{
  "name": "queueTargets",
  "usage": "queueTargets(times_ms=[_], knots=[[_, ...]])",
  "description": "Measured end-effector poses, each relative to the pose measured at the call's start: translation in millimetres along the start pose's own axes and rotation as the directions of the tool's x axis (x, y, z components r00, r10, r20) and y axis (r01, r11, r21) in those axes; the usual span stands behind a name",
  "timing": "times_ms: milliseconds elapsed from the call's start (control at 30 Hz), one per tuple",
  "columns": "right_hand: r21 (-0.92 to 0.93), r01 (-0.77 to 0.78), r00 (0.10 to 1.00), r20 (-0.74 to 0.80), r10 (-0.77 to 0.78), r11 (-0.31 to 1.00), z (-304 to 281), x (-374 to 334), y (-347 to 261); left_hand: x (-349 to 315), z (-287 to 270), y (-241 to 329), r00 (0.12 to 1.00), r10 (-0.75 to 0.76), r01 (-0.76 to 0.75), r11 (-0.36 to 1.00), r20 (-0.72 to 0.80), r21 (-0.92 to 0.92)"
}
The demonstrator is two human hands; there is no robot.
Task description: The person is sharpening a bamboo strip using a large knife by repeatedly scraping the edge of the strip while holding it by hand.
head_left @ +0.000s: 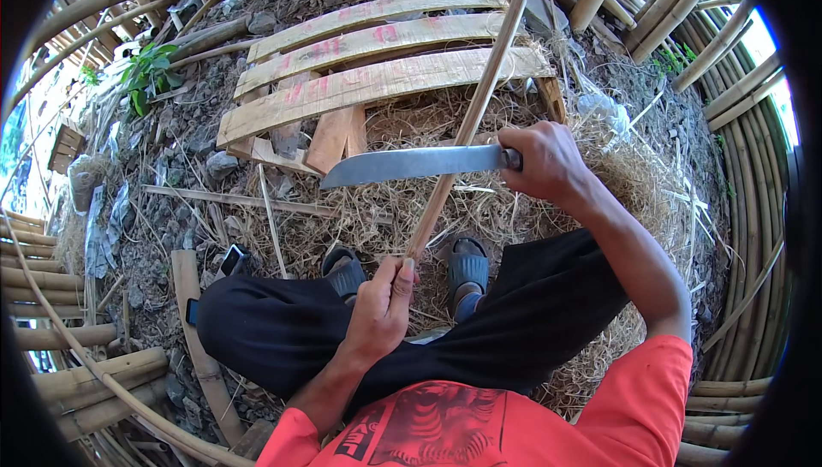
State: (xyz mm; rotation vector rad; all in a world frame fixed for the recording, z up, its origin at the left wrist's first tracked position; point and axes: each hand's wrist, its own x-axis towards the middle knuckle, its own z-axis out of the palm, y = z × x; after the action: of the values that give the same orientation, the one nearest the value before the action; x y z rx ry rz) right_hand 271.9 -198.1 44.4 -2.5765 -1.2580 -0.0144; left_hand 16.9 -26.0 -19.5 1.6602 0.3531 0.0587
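Note:
My left hand (383, 303) grips the near end of a long thin bamboo strip (467, 129), which runs up and away to the right over a wooden pallet (377, 82). My right hand (544, 163) holds the handle of a big knife (411, 164). Its steel blade lies flat, pointing left, and crosses the strip about halfway along. I sit with my knees apart in black trousers, both feet in grey sandals (467, 266) on dry straw.
Thick bamboo poles (77, 373) lie stacked at the left and stand curved along the right (745, 167). Stony soil with a green plant (147, 73) lies at the far left. A flat wooden slat (193, 330) lies by my left knee.

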Motion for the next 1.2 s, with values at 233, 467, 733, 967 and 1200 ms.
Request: queueTargets(times_ms=[233, 467, 733, 967, 1200], knots=[[-0.035, 0.026, 0.999, -0.038, -0.027, 0.999, 1, 2, 6, 0, 0, 3, 0.999, 0.036, -0.036, 0.999, 0.009, 0.017], [-0.047, -0.131, 0.984, -0.125, 0.124, 0.99, -9, 3, 41, -2, -2, -1, 1.0, -0.003, 0.004, 0.998, 0.011, -0.064], [-0.076, -0.209, 0.963, -0.186, 0.192, 0.975, -12, 9, 61, -3, -3, 2, 0.999, -0.036, 0.035, 0.999, 0.025, 0.027], [-0.056, -0.377, 0.897, -0.271, 0.349, 0.925, -24, 4, 98, -7, -2, 7, 0.994, -0.069, 0.064, 0.996, 0.083, 0.057], [0.251, -0.693, 0.612, -0.291, 0.735, 0.676, -19, -32, 191, -9, 5, 17, 0.985, -0.036, 0.033, 0.999, 0.167, 0.02]])
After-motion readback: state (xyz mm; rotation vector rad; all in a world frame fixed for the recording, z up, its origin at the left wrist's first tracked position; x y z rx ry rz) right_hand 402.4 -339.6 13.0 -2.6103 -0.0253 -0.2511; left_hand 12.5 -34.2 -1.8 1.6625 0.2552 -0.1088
